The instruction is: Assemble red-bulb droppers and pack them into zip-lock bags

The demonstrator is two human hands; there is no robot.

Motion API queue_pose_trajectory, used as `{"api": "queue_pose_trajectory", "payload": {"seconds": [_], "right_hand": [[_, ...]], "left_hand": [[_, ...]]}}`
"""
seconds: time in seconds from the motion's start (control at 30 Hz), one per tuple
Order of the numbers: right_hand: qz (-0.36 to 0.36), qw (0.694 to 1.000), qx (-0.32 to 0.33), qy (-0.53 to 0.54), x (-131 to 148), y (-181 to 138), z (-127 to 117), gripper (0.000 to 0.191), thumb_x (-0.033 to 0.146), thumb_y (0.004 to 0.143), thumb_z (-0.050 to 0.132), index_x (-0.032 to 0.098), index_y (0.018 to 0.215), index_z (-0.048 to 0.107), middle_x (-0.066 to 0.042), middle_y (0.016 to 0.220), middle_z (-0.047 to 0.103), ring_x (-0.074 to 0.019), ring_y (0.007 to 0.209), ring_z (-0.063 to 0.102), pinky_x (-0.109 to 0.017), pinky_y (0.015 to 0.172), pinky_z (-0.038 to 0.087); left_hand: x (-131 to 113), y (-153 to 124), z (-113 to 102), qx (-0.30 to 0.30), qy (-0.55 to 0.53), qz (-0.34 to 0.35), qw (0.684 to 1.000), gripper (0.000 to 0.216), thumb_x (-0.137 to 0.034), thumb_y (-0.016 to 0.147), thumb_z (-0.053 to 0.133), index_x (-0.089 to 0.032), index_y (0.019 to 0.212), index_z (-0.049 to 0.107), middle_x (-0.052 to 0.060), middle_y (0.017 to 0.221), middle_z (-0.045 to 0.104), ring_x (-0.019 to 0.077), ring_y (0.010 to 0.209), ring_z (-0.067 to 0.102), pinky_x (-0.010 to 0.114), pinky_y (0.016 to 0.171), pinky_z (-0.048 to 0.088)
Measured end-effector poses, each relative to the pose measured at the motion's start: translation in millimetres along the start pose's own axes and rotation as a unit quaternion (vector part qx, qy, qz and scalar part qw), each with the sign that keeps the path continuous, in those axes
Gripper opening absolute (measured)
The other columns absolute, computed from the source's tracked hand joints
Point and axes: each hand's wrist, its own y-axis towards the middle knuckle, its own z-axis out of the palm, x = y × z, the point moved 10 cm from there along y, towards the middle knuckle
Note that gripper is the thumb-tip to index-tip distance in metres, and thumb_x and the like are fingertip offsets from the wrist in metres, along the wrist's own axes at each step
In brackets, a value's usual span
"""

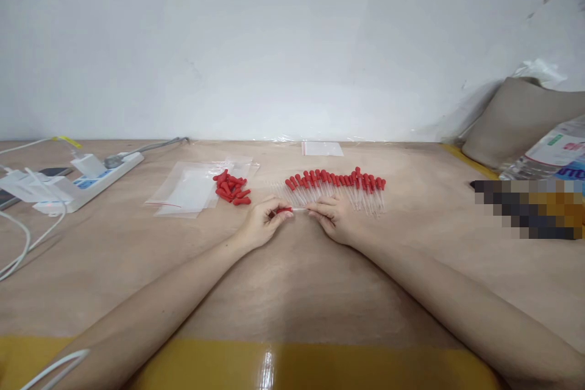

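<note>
My left hand (262, 222) pinches the red rubber bulb (284, 210) of a clear glass dropper. My right hand (336, 218) pinches the clear tube end (305, 209) of the same dropper. Both hands rest on the wooden table, just in front of a row of assembled droppers with red bulbs (338, 186). A small pile of loose red bulbs (232, 187) lies left of my left hand. Several bare clear tubes (278, 190) lie at the left end of the row.
Clear zip bags (194, 189) lie beside the bulb pile, one more bag (322, 148) by the wall. A white power strip with plugs and cables (75, 183) sits far left. A beige cushion (516, 119) and a plastic bottle (551, 155) are at right.
</note>
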Motion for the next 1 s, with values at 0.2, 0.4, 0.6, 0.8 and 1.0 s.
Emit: {"api": "queue_pose_trajectory", "payload": {"seconds": [0.2, 0.4, 0.6, 0.8, 1.0], "right_hand": [[-0.034, 0.996, 0.059, -0.064, 2, -2, 3, 0.025, 0.024, 0.088, 0.041, 0.021, 0.095, 0.064, -0.002, 0.074, 0.064, -0.0109, 0.061, 0.051, -0.032, 0.069, 0.025], [-0.022, 0.992, 0.074, -0.104, 15, 2, 4, 0.025, 0.023, 0.087, 0.039, 0.018, 0.086, 0.063, -0.002, 0.067, 0.062, -0.0111, 0.056, 0.046, -0.031, 0.065, 0.021], [0.017, 0.989, 0.138, -0.055, 13, 4, 19, 0.027, 0.021, 0.088, 0.036, 0.017, 0.074, 0.058, 0.000, 0.069, 0.064, -0.0113, 0.059, 0.051, -0.030, 0.067, 0.021], [0.041, 0.986, 0.155, -0.052, 10, 10, 16, 0.027, 0.025, 0.089, 0.035, 0.018, 0.073, 0.056, -0.001, 0.068, 0.064, -0.0119, 0.058, 0.052, -0.030, 0.070, 0.025], [0.259, 0.962, 0.064, -0.059, -60, 7, -34, 0.026, 0.033, 0.084, 0.040, 0.019, 0.077, 0.061, -0.003, 0.070, 0.065, -0.0141, 0.062, 0.055, -0.026, 0.066, 0.034]], "left_hand": [[-22, -7, 10, 0.068, 0.077, 0.072, 0.992, 0.019, -0.029, 0.085, 0.046, -0.018, 0.086, 0.061, 0.004, 0.077, 0.059, 0.0134, 0.070, 0.054, 0.026, 0.066, 0.044], [-27, -10, 12, 0.058, 0.113, 0.091, 0.988, 0.018, -0.028, 0.085, 0.047, -0.016, 0.087, 0.060, 0.004, 0.074, 0.057, 0.0129, 0.068, 0.053, 0.025, 0.065, 0.043], [-29, -11, 14, 0.062, 0.100, 0.107, 0.987, 0.016, -0.027, 0.084, 0.048, -0.015, 0.088, 0.059, 0.004, 0.075, 0.057, 0.0121, 0.068, 0.053, 0.023, 0.065, 0.043], [-25, -5, 9, 0.038, 0.094, 0.086, 0.991, 0.017, -0.030, 0.083, 0.050, -0.017, 0.090, 0.059, 0.005, 0.081, 0.060, 0.0145, 0.074, 0.055, 0.027, 0.067, 0.045], [-11, -1, -26, -0.081, 0.155, 0.064, 0.982, 0.030, -0.031, 0.076, 0.058, -0.019, 0.103, 0.054, 0.005, 0.092, 0.059, 0.0182, 0.090, 0.054, 0.033, 0.081, 0.043]]}}
